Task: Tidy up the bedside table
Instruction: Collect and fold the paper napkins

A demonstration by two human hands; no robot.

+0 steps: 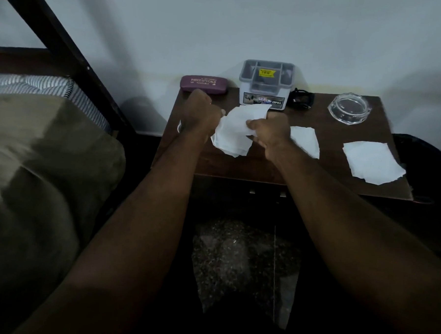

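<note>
Two bare hands meet over the dark wooden bedside table (pixel 313 171), both closed on one crumpled white tissue (pixel 235 132). The left hand (pixel 200 112) is fisted at the tissue's nine o'clock edge; the right hand (pixel 268 131) pinches its three o'clock edge between thumb and fingers. To do this well, I judge the hands should ball the tissue tight so no corner trails, then gather the others.

A second tissue (pixel 306 140) lies flat just beside the right hand at three o'clock, and a third tissue (pixel 371 162) farther out. At twelve o'clock stands a grey-lidded box (pixel 266 85), with a maroon spectacle case (pixel 203 84) at eleven and a clear glass ashtray (pixel 349 108) at two.

The small black object (pixel 302 99) beside the box is too dark to identify. The left fingers are hidden behind the fist.
</note>
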